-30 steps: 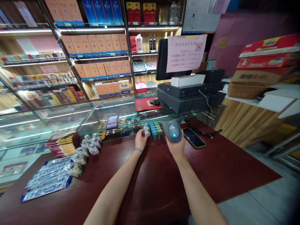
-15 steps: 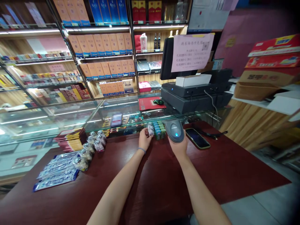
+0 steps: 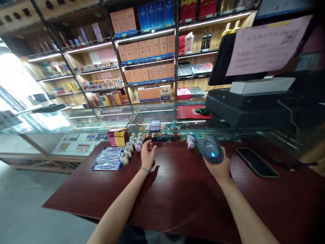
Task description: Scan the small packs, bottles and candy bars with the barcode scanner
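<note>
My right hand (image 3: 219, 167) is wrapped round a grey barcode scanner (image 3: 210, 149) with a lit blue light. Partly hidden behind the scanner are small green packs (image 3: 198, 144). Just left of them stand small silver-lidded jars (image 3: 191, 142). Over the table, my left hand (image 3: 147, 156) is open and holds nothing, its fingers apart, with a band at the wrist. Close to its left is a group of small jars (image 3: 129, 148) with silver lids. Blue-and-white packets (image 3: 107, 159) lie left of these jars, and a stack of red-and-yellow packs (image 3: 117, 137) stands behind.
The dark red table (image 3: 175, 176) meets a glass counter (image 3: 114, 118). A phone (image 3: 257, 162) lies right of my right hand. Beyond are a mouse (image 3: 202, 111) on a red mat, a monitor (image 3: 220, 64) with a pink notice, and stocked shelves (image 3: 149, 62).
My left hand has let go of the silver-lidded jar beside the green packs and moved left to the other jars. The view has turned left. My right hand still holds the scanner.
</note>
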The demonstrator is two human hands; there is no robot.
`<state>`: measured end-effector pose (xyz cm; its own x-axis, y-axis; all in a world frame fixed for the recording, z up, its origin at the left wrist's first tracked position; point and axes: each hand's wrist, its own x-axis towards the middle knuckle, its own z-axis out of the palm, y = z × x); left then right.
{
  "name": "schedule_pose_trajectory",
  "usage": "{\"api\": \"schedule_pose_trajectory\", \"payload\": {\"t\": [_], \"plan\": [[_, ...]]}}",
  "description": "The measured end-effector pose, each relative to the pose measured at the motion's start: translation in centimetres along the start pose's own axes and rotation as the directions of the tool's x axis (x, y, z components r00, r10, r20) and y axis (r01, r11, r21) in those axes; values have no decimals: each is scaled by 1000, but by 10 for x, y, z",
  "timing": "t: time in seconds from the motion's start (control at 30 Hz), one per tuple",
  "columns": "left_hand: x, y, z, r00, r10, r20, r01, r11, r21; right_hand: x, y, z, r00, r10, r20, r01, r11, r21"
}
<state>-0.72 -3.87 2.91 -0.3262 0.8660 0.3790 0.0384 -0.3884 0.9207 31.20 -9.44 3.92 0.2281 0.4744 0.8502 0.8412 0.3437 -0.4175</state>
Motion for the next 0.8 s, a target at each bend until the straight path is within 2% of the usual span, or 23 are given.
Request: {"api": "schedule_pose_trajectory", "payload": {"t": [0.13,0.3,0.37,0.47,0.63,0.8], "plan": [[8,1,-42,994,4,-108,-1,1000,30,-7,-21,7,998,-51,31,49,996,78],[9,-9,-67,982,24,-186,-19,999,29,-22,-46,17,975,-156,157,128,976,175],[9,-13,-71,982,58,-179,-47,997,66,-28,-52,20,950,-230,212,188,961,201],[10,-16,-74,989,108,-105,-90,982,164,-32,-59,24,916,-312,252,269,944,190],[13,-23,-71,994,97,55,-108,966,233,-30,-65,24,899,-355,256,322,933,160],[14,-32,-72,996,73,50,-82,968,237,-29,-67,24,892,-372,256,337,926,170]]}}
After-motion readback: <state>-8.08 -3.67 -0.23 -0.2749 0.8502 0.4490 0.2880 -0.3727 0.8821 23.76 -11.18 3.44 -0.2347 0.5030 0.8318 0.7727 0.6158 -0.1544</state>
